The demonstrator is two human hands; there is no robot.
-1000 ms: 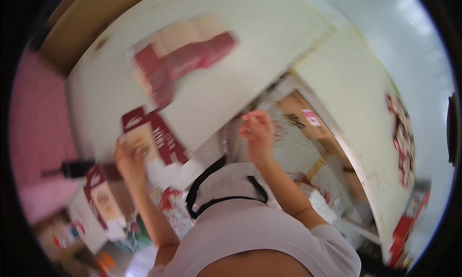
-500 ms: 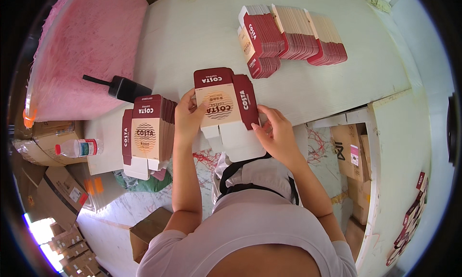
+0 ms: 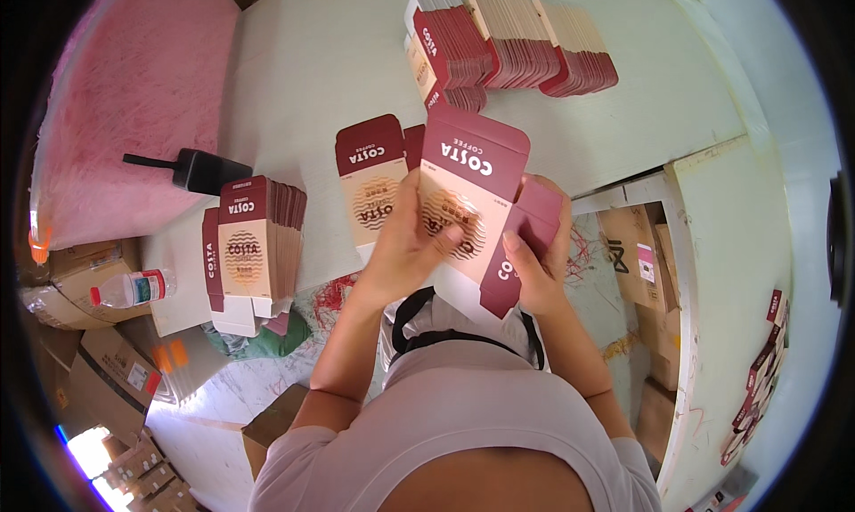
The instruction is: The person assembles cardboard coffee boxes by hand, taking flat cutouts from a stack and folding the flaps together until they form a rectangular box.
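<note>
My left hand (image 3: 405,249) grips a dark red and cream folding carton (image 3: 476,174) by its left side, thumb across the printed front. My right hand (image 3: 540,267) holds the same carton at its right side panel, which bends up between thumb and fingers. The carton is tilted in front of my waist, its white lower flaps partly hidden by my hands. Just left of it, another flat carton (image 3: 370,187) of the same kind lies on the table, partly covered by my left hand and the held carton.
A stack of cartons (image 3: 245,245) stands at the left table edge, beside a black scoop-like tool (image 3: 209,171) and a bin of pink shredded filler (image 3: 134,111). Rows of cartons (image 3: 512,53) stand at the back. A bottle (image 3: 134,288) lies left; cardboard boxes (image 3: 637,263) sit below the table.
A carton now lies flat on the table behind my left hand, while both hands hold a carton raised and angled to the right. The view has shifted slightly.
</note>
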